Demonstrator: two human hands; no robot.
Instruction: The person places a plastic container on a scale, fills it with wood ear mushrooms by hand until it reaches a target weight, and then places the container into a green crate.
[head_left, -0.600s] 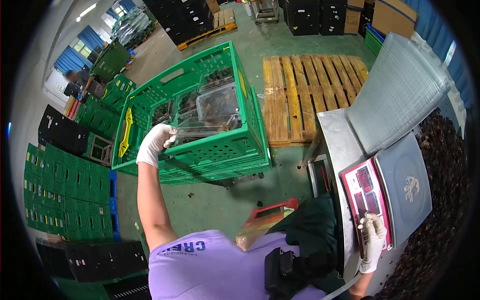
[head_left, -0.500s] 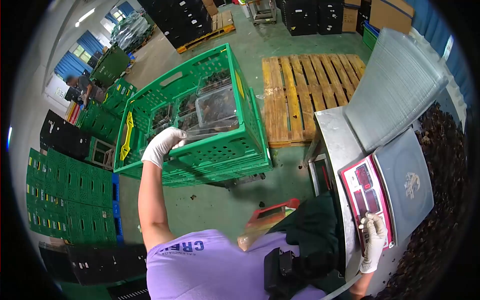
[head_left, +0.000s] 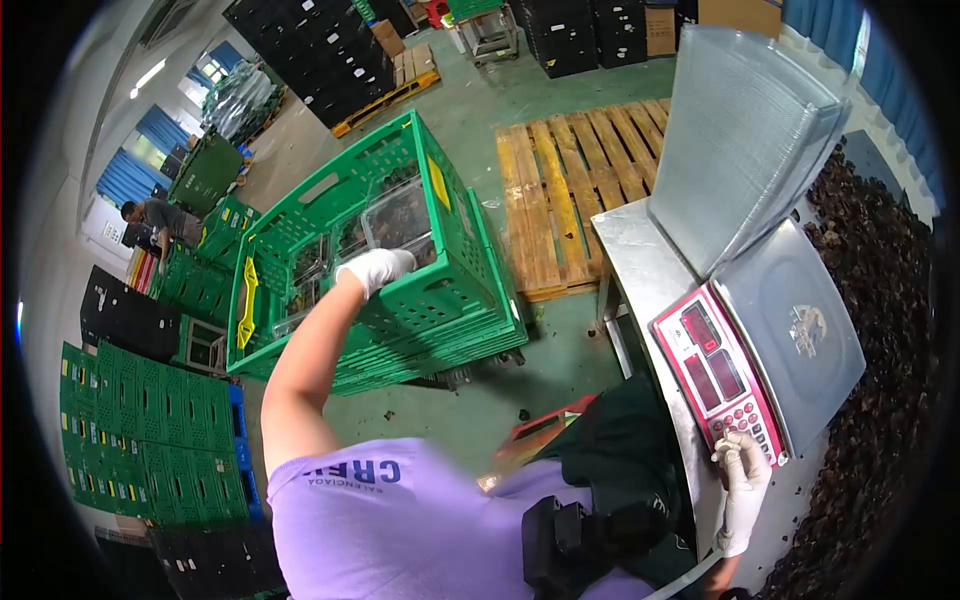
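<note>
- Clear plastic boxes with dark contents lie inside the green crate, at 10 o'clock from the middle of the view.
- The left hand, gloved in white, reaches over the crate's near rim, fingers bent; their tips are hidden, so I cannot tell whether it has hold of a box.
- The right hand, also gloved, is at 4 o'clock, half curled, fingertips by the keypad of the red-and-white scale; I cannot tell whether they pinch anything.
- At 2 o'clock, a tall stack of clear plastic pieces leans on the metal table.
- A wooden pallet lies at 1 o'clock.
- Dark pieces are heaped at 3 o'clock.
</note>
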